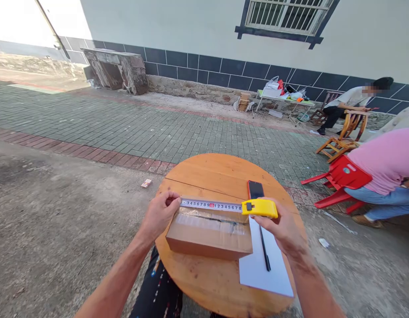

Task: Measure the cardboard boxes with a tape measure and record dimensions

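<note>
A yellow tape measure (262,208) is gripped in my right hand (284,225), beside the right end of a taped cardboard box (207,243). Its silver blade (220,206) is drawn out along the far edge of the box top, numbers facing up. At the box's left end, my left hand (162,210) pinches the blade's tip between thumb and finger. Under the box's right side lies a white sheet of paper (257,274), with a black pen (265,249) on it. Behind the tape measure rests a phone (256,190) with a dark screen.
Everything stands on a round wooden table (204,278) outdoors. To the right, a person in pink (390,159) sits on a red plastic chair (346,176). Farther back are a wooden chair (348,132), another seated person (350,99) and a cluttered folding table (284,98).
</note>
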